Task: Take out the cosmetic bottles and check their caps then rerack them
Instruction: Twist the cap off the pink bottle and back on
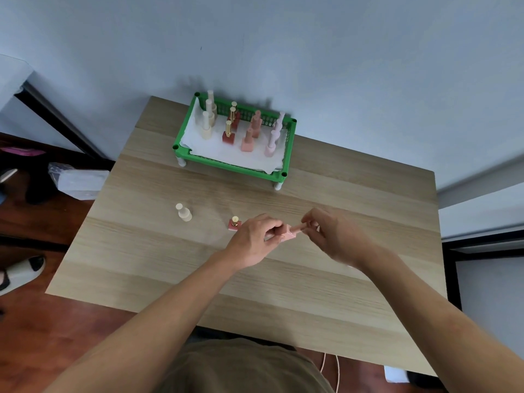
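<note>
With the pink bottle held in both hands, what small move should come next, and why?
Probably a gentle twist of the cap: the left hand grips the pink bottle by its base while the right hand pinches its cap, so tightness is the check at hand.

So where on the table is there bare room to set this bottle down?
Bare wood lies between the green plastic rack and the hands, and along the near edge of the wooden table. It is crowded left of the left hand, where a cream bottle and a gold-capped red bottle stand.
</note>
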Action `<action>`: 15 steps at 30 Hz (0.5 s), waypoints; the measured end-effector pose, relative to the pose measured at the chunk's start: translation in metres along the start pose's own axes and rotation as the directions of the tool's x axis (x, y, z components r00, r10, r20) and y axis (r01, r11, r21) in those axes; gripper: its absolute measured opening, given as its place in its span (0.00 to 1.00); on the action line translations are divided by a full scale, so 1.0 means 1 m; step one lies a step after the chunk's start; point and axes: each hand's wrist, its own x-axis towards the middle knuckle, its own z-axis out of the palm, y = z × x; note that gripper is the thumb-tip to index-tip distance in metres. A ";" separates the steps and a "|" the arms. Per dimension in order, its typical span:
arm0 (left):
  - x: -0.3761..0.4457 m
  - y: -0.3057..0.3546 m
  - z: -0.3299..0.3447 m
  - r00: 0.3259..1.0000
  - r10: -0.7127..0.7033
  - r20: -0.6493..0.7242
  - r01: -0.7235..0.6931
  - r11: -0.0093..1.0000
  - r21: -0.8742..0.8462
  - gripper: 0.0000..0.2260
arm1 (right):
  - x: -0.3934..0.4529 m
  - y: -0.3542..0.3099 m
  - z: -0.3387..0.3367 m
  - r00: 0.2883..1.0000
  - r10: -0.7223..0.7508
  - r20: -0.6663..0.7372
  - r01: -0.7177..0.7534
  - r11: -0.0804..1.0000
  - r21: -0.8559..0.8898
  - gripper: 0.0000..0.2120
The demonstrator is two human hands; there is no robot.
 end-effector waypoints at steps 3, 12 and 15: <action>0.003 -0.001 0.003 1.000 0.021 -0.008 -0.020 0.999 0.035 0.07 | -0.001 0.002 0.005 0.999 0.047 -0.002 -0.047 0.998 -0.042 0.13; 0.016 -0.008 0.022 0.999 0.016 0.034 -0.019 0.996 0.091 0.09 | 0.000 0.008 0.012 0.991 0.132 0.021 -0.131 0.991 -0.030 0.13; 0.023 -0.010 0.030 0.999 -0.004 0.045 0.000 0.995 0.098 0.10 | -0.003 0.014 0.015 0.991 0.135 0.028 -0.134 0.991 -0.029 0.13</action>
